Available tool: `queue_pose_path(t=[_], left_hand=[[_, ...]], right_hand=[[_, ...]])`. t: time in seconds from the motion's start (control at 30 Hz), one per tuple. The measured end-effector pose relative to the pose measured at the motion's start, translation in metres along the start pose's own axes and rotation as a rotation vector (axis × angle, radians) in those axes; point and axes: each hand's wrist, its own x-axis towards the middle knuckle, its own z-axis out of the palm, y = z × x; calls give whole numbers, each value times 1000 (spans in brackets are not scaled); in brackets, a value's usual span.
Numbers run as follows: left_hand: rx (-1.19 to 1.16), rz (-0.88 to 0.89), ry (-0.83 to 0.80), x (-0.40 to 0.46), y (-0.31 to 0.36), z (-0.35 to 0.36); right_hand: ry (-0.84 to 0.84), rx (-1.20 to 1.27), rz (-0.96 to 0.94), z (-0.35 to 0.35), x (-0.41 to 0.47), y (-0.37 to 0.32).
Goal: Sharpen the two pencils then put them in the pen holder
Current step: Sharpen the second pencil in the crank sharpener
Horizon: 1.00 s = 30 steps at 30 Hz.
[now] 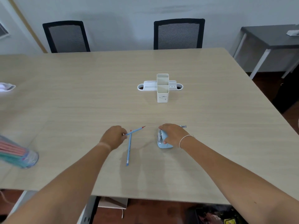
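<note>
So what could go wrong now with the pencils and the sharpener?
The left hand pinches one blue pencil that seems to cross over the other pencil, so lifting it might knock that one and send it rolling. The right hand covers the blue sharpener, so its hole may be hard to aim for.

Held pencil (135,130): near end hidden inside the left hand (114,136).
Sharpener (162,140): right side and top covered by the right hand (173,134); only 1 end of its crank (183,126) shows past the knuckles.
Pen holder (162,88): print on the front compartment too small to read.
Clear container (19,155): cut off by the left edge, blurred; contents show only as pink and green stripes.
White object (6,87): cut off at the left edge, blurred, kind unclear.
Side desk (267,36): cut off at the right edge; pale item (292,32) on it too small to tell.
Floor clutter (215,215): cut off at the bottom edge, dark, indistinct.
</note>
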Motion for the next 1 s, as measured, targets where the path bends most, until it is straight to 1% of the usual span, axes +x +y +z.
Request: queue_pose_path(t=[0.1, 0.3, 0.4, 0.53, 0.73, 0.87, 1.0], left_hand=[[-135, -32, -1, -1, 18, 13], [-383, -163, 1, -6, 41, 35], [-443, -221, 12, -6, 50, 46], [-521, -309, -20, -4, 61, 58], [-522, -373, -61, -2, 67, 71], [-523, -425, -59, -1, 68, 80], [-518, -416, -40, 1, 69, 84]], right_hand=[[1, -29, 1, 1, 1, 1], [20, -40, -5, 3, 0, 1], [26, -38, -10, 5, 2, 2], [30, -19, -6, 7, 3, 4], [36, 8, -7, 8, 4, 4], [24, 8, -7, 6, 3, 4], [20, 9, -5, 5, 4, 3]])
